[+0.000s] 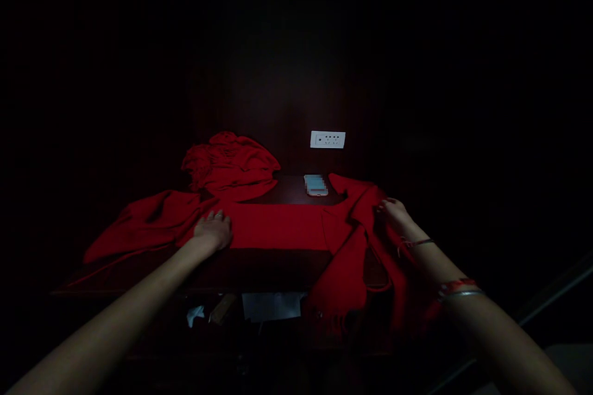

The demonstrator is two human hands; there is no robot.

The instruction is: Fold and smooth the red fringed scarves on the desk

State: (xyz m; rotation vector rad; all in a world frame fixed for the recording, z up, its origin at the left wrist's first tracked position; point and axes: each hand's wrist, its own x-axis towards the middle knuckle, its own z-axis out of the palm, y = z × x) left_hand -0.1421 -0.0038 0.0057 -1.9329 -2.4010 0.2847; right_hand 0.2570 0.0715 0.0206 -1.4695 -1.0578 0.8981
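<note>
Two hands (215,231); rumpled red cloth (278,226)

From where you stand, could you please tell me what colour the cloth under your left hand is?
The cloth is plain red, seen best in the head view.

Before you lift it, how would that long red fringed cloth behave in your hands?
The long red fringed cloth would probably sag floppily, judging by its soft folds. Its end, draped over the dark table's front edge, might drag the rest down if pushed forward.
</note>
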